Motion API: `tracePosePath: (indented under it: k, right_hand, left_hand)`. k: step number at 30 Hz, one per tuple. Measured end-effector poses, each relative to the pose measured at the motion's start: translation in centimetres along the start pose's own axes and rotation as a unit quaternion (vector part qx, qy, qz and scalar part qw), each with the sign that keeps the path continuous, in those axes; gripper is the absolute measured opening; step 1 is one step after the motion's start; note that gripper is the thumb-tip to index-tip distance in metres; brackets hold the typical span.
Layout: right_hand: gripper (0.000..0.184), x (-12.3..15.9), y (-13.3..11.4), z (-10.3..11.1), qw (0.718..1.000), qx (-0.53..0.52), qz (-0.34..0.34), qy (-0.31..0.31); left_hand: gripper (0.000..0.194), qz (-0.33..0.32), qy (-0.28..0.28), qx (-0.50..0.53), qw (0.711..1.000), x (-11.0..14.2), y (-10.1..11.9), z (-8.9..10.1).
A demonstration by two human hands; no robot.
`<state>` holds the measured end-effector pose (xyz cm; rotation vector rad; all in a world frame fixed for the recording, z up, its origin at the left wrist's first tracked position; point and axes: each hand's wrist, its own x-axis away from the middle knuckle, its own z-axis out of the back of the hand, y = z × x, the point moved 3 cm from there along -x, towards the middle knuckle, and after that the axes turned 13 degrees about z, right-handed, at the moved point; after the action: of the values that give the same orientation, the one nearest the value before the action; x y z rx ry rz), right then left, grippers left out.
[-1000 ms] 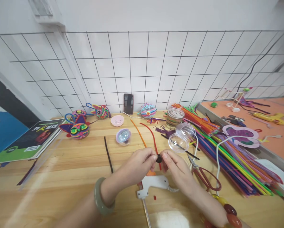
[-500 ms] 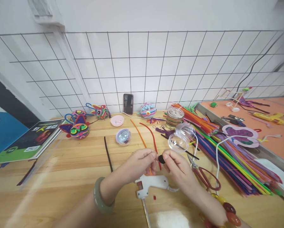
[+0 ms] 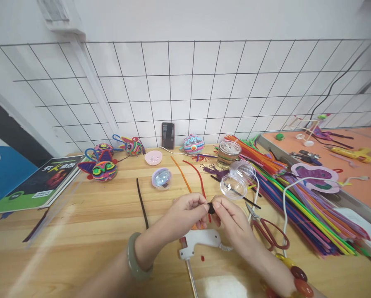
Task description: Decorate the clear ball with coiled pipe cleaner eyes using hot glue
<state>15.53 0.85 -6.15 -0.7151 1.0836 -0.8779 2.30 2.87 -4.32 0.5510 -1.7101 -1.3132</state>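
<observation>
A small black round piece (image 3: 210, 208), perhaps coiled pipe cleaner, is pinched between the fingertips of both hands. My left hand (image 3: 188, 211) has thumb and forefinger closed at its left edge, while my right hand (image 3: 231, 215) grips it from the right. Just below them a white glue gun (image 3: 200, 240) lies on the wooden table, its stick pointing toward me. An orange pipe cleaner (image 3: 181, 174) and a red pipe cleaner (image 3: 197, 171) run beneath the hands. Red-handled scissors (image 3: 269, 231) rest right of my right hand. A black pipe cleaner (image 3: 142, 203) lies left.
Bundled coloured pipe cleaners (image 3: 303, 211) spread across the right side beside a white cable (image 3: 284, 211). Clear plastic shells (image 3: 233, 187) and a jar (image 3: 228, 155) stand behind the hands. A lilac bowl (image 3: 161, 179), a phone (image 3: 168, 135) and a decorated ball (image 3: 103, 170) sit farther back.
My left hand has moved slightly right, its fingertips now meeting the black piece. My right hand keeps its pinch almost in place.
</observation>
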Motion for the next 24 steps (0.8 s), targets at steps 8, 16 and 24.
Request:
tracePosePath:
  k: [8,16,24]
  right_hand:
    - [0.044,-0.32,0.05,0.15,1.0,-0.008,-0.028,-0.005]
    - [0.035,-0.36,0.03,-0.06,0.999,0.016,0.019,-0.022]
    - [0.043,-0.33,0.0,0.22,1.0,-0.005,-0.025,0.0]
  left_hand:
    - [0.016,-0.012,0.006,-0.029,0.999,0.27,0.05,0.04]
    - [0.017,0.0,0.004,-0.044,0.999,0.34,0.33,-0.12]
    - [0.018,0.004,0.0,-0.043,0.999,0.33,0.23,-0.03]
